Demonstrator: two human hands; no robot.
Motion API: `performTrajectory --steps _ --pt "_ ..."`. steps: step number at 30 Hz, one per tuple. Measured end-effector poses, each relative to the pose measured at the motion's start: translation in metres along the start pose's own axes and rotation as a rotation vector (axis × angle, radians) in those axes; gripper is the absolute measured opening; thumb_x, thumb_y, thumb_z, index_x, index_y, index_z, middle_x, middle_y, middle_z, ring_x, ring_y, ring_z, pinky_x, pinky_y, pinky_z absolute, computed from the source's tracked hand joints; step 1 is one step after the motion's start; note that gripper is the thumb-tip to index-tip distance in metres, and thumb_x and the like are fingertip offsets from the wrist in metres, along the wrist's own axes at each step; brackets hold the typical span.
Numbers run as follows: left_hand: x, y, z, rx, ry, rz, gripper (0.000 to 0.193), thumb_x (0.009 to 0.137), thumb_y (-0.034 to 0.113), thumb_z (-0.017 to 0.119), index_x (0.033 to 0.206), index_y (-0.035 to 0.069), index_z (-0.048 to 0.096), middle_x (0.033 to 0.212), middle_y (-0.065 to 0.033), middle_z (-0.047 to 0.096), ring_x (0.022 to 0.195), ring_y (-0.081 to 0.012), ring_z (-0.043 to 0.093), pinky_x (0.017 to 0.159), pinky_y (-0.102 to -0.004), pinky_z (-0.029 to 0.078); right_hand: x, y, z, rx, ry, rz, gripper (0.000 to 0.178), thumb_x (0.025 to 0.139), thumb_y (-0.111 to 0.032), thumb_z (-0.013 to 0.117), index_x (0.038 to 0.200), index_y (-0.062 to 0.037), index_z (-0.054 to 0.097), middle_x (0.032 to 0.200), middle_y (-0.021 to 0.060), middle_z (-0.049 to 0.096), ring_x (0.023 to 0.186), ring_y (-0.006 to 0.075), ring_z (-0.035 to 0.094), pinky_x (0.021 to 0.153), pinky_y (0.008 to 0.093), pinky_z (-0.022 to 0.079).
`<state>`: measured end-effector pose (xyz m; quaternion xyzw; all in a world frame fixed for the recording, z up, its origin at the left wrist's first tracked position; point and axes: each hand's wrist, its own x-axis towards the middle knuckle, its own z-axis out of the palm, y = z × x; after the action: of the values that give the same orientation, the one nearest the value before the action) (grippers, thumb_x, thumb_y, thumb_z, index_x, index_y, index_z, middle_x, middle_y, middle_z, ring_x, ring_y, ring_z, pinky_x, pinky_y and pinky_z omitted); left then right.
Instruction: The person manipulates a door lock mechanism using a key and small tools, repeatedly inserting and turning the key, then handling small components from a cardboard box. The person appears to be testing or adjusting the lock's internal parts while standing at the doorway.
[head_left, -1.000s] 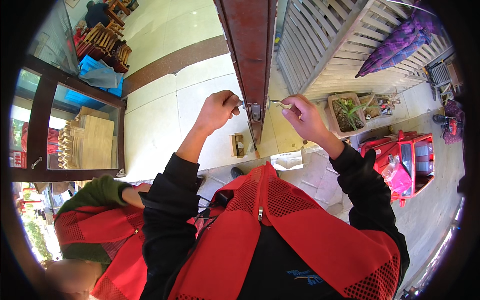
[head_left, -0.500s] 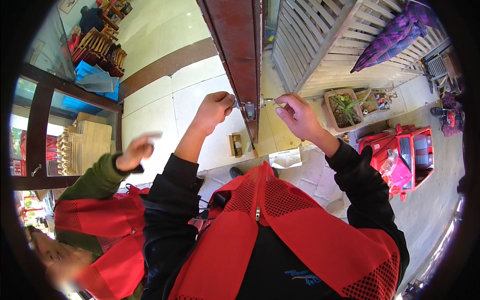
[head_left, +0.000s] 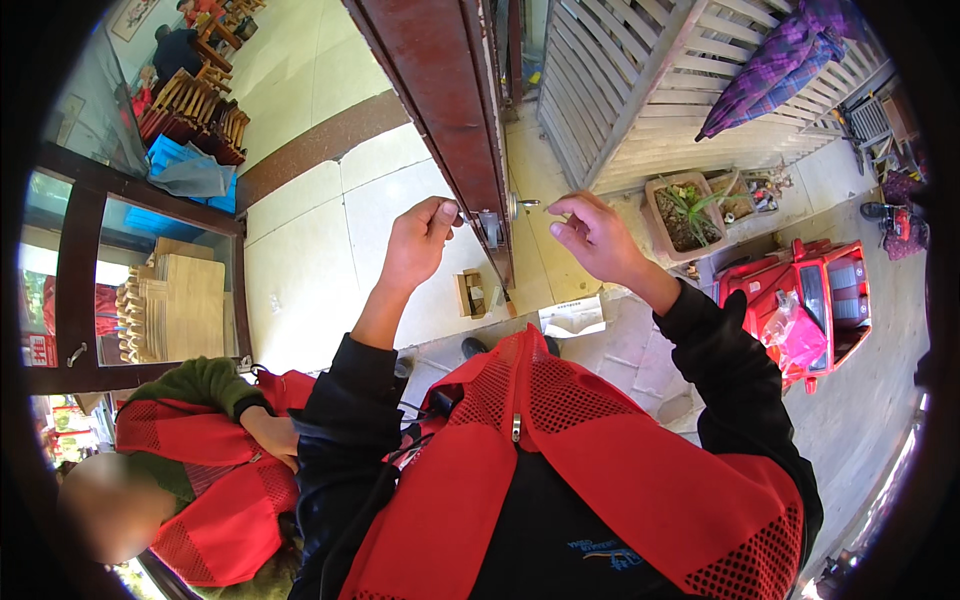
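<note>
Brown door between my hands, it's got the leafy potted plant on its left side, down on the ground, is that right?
Not quite: the head view shows the leafy potted plant on the right side of the brown door. The door does stand between your left hand and right hand.

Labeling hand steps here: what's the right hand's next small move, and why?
Probably ease the right hand slightly left to pinch the metal piece projecting from the brown door: the hand sits half-curled beside it, seemingly just short of contact.
</note>
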<state>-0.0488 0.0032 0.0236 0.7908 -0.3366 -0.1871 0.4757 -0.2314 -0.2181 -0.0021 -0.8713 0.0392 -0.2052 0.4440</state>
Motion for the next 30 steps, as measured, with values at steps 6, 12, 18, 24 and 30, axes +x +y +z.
performTrajectory --steps 6,12,18,24,30 --pt "0.024 -0.012 0.001 -0.258 -0.113 -0.331 0.033 0.1 0.025 0.05 0.081 0.001 0.06 0.057 -0.0036 0.05 0.047 -0.0121 0.043 0.045 -0.0278 0.035 0.002 0.0 0.0 0.041 -0.029 0.03 0.022 0.093 -0.015 0.066 0.109 -0.0003 0.061 0.102 0.0123 0.061 0.075 0.02 0.064 0.067 0.031 0.053" --pt "0.046 -0.009 -0.016 -0.858 -0.388 -0.882 0.022 0.096 0.021 0.052 0.081 0.004 0.054 0.058 -0.0002 0.045 0.041 -0.0073 0.03 0.036 -0.0233 0.021 0.002 -0.003 -0.002 0.088 -0.059 0.1 0.02 0.092 -0.014 0.066 0.106 0.0003 0.061 0.099 0.012 0.061 0.076 0.0198 0.065 0.068 0.0303 0.053" --pt "0.019 0.002 -0.001 -0.376 -0.041 -0.365 0.025 0.099 0.024 0.053 0.095 0.001 0.06 0.068 -0.0039 0.058 0.05 -0.0105 0.049 0.045 -0.0227 0.037 0.002 -0.001 -0.002 0.11 -0.042 0.086 0.02 0.092 -0.013 0.066 0.106 -0.0004 0.062 0.098 0.0115 0.062 0.075 0.0194 0.064 0.068 0.0303 0.053" --pt "0.004 -0.005 0.002 -0.004 0.001 0.084 0.036 0.1 0.034 0.057 0.09 0.0 0.062 0.071 -0.0052 0.063 0.058 -0.0117 0.057 0.053 -0.0287 0.046 0.004 0.004 0.001 0.125 -0.032 0.079 0.02 0.092 -0.014 0.067 0.106 -0.0011 0.063 0.095 0.0097 0.061 0.071 0.0171 0.059 0.065 0.0289 0.05" --pt "0.026 -0.001 -0.011 -0.429 -0.233 -0.4 0.025 0.096 0.019 0.053 0.08 0.0 0.059 0.06 -0.0021 0.051 0.044 -0.009 0.038 0.042 -0.0261 0.03 0.006 0.009 0.008 0.211 -0.03 0.138 0.022 0.093 -0.017 0.067 0.107 -0.0009 0.064 0.092 0.0078 0.06 0.069 0.0136 0.056 0.063 0.0281 0.047"
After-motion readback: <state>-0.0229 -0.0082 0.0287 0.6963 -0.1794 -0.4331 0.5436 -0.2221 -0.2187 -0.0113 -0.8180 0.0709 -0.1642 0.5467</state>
